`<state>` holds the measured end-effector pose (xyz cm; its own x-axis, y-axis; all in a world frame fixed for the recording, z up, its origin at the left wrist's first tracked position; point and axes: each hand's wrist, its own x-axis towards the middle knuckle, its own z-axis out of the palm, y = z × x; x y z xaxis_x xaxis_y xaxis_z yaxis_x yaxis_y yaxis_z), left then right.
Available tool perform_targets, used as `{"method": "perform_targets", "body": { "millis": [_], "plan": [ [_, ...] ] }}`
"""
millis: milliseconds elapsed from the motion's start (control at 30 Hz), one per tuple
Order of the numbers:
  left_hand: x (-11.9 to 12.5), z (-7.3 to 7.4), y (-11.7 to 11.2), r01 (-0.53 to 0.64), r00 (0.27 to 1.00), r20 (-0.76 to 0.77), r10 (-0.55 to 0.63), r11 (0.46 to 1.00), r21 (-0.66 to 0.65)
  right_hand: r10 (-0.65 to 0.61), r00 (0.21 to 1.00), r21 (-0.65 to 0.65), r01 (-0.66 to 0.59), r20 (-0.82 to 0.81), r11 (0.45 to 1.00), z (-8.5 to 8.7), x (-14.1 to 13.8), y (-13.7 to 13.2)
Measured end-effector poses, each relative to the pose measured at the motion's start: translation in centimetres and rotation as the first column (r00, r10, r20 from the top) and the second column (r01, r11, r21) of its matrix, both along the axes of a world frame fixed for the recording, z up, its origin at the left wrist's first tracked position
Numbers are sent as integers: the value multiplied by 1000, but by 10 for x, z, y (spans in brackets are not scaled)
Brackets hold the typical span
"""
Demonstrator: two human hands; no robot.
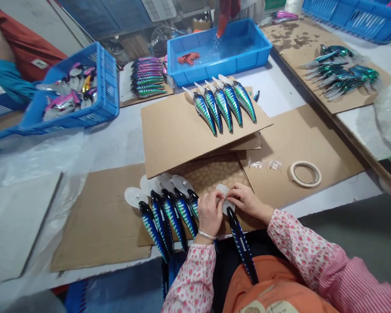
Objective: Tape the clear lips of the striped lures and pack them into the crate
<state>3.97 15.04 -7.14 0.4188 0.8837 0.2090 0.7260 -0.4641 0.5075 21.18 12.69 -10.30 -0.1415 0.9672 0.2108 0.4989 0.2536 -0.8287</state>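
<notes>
A blue-black striped fishing lure [241, 243] points its tail toward my body, with its clear round lip [228, 209] between my hands. My left hand [210, 212] pinches at the lip from the left. From the right, my right hand [249, 201] has its thumb and finger closed at the same spot. Whatever small piece lies between the fingertips is too tiny to make out. Just left of my left hand, several similar lures [169, 215] lie side by side on cardboard, lips facing away from me.
Several finished-looking lures [226, 104] lie on a raised cardboard sheet [169, 130]. To the right are a tape roll [305, 174] and small white scraps [273, 165]. Beyond stand a blue water tub [221, 67] and a blue lure crate [109, 82]. A co-worker's gloved hand [226, 19] is over the tub.
</notes>
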Motion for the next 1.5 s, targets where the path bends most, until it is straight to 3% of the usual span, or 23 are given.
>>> {"method": "perform_targets", "body": {
  "millis": [200, 400, 767, 967, 1167, 1267, 1333, 1433, 1500],
  "plan": [
    [-3, 5, 2, 0, 1000, 17, -1, 999, 33, -50, 983, 142, 25, 176, 990, 1, -7, -3],
    [-8, 15, 12, 155, 985, -63, -161, 984, -89, -100, 988, 132, 84, 117, 988, 2, -11, -7],
    [-4, 9, -1, -19, 999, 34, 27, 977, -212, -162, 986, 7, 162, 44, 987, 9, -18, -10],
    [-6, 13, 4, -7, 987, 149, 56, 949, -315, -176, 983, -48, 178, 54, 983, 5, -17, -9],
    [1, 14, 7, -17, 989, 135, 64, 944, -329, -162, 985, -70, 166, 62, 984, 8, -13, -5],
    [4, 11, 7, -31, 991, 111, 68, 952, -305, -145, 988, -118, 150, 56, 982, 21, -6, -20],
    [7, 10, 7, -42, 993, 97, 72, 959, -281, -66, 998, -213, 69, 23, 975, 31, -3, -41],
    [12, 10, 3, -57, 993, 87, 81, 967, -248, 91, 995, -360, -101, -44, 927, 43, -1, -75],
    [12, 15, -1, -68, 992, 92, 89, 974, -218, 96, 993, -412, -113, -62, 904, 46, 0, -87]
  ]
}}
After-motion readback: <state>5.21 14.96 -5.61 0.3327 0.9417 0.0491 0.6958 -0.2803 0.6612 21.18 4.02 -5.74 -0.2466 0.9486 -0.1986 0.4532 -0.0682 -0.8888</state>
